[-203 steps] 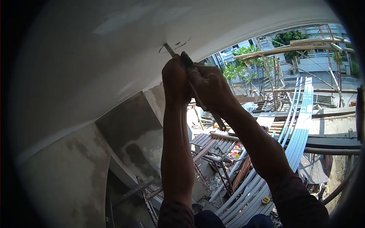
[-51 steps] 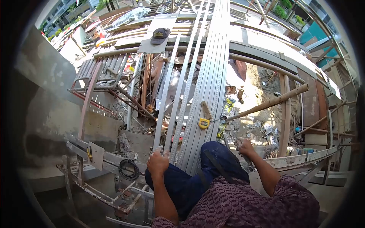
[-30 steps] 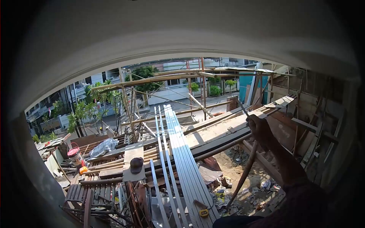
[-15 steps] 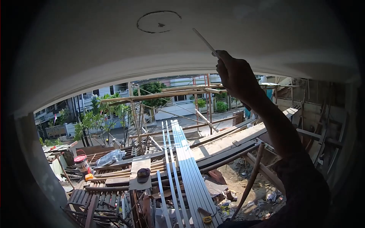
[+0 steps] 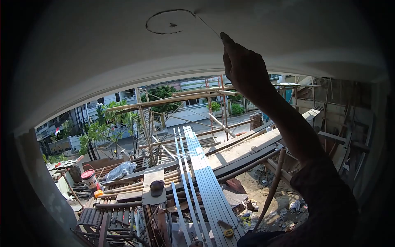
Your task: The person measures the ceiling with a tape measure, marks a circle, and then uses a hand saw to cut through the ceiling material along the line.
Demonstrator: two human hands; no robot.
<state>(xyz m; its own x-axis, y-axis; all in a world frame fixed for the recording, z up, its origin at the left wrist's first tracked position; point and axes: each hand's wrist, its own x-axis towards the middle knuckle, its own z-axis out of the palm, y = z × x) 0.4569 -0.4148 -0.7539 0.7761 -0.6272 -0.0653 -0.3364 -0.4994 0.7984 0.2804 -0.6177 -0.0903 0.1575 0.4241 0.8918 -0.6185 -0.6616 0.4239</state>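
My right hand (image 5: pixel 245 68) is raised to the pale ceiling (image 5: pixel 263 24), closed on a thin, narrow blade-like strip (image 5: pixel 209 26). The strip's far tip meets the right side of a dark, rough circular line (image 5: pixel 154 15) on the ceiling. Inside the circle is a small dark mark (image 5: pixel 173 25). The circle's lower right part shows a gap. My left hand is not visible; a small dark shape at the bottom edge cannot be made out.
Long metal channels (image 5: pixel 201 173) extend outward below me, with a yellow tape measure (image 5: pixel 228 233) on them. A dark cap (image 5: pixel 156 188) lies on a board. Left stand a paint bucket (image 5: pixel 88 178) and a plastic bag (image 5: pixel 120 171). Bamboo scaffolding (image 5: pixel 164 103) crosses ahead.
My right hand has moved up and slightly left. The strip's tip, earlier apart from the circle, is now at its right edge. The view has shifted slightly.
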